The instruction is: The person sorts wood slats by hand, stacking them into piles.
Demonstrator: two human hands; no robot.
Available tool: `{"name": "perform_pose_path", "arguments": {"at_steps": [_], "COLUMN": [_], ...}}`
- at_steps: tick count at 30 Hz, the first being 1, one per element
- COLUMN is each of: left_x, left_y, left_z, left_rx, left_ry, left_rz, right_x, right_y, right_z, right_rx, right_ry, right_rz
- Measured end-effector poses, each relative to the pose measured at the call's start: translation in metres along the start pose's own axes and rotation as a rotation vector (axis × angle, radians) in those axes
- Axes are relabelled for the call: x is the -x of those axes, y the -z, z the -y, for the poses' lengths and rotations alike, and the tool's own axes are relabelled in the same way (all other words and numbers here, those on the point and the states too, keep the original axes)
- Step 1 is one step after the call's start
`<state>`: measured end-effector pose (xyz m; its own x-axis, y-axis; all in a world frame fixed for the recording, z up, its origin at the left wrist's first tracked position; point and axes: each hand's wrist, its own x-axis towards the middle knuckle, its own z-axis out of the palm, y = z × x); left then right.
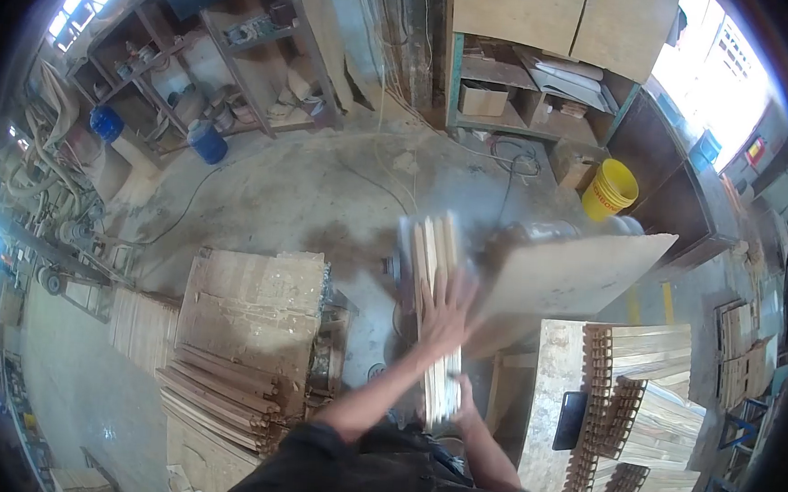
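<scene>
A bundle of wooden strips (pixel 427 248) stands on edge in front of my body, its far end blurred. My left hand (pixel 446 317) lies over the top of it with fingers spread and stretched out. At the near end of the bundle, my right hand (pixel 464 405) grips its right side; part of the fingers is hidden. On the right, wooden slats with notched ends (pixel 654 352) lie in rows on a worktop (pixel 549 364), beside a dark phone (pixel 569 421). More wooden strips (pixel 217 402) are piled to the left.
A large flat board (pixel 582 275) juts out ahead on the right. Boards on a stack (pixel 251 296) stand at left. Farther off are a yellow bucket (pixel 610 189), a blue container (pixel 206 142), a cardboard box (pixel 483 99) in shelving, and cables (pixel 514 159) on the floor.
</scene>
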<state>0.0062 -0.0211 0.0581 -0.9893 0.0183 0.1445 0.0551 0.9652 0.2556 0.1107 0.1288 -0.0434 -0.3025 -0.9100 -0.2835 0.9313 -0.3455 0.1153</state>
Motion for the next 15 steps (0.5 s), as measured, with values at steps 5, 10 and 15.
{"name": "perform_pose_path", "arguments": {"at_steps": [5,10,15], "left_x": [-0.087,-0.018,0.013], "left_y": [-0.001,0.002,-0.002], "left_z": [0.050,0.017,-0.004], "left_rx": [-0.010,-0.012,0.047], "left_ry": [0.057,-0.008,-0.032], "left_rz": [-0.027,0.068,-0.028], "right_x": [-0.066,-0.024,0.007], "right_y": [-0.061,-0.003,0.007], "right_z": [0.081,0.013,-0.016], "right_rx": [0.283,0.247,0.236], "right_ry": [0.010,0.213,0.207], "right_rz": [0.106,-0.372,-0.251]}}
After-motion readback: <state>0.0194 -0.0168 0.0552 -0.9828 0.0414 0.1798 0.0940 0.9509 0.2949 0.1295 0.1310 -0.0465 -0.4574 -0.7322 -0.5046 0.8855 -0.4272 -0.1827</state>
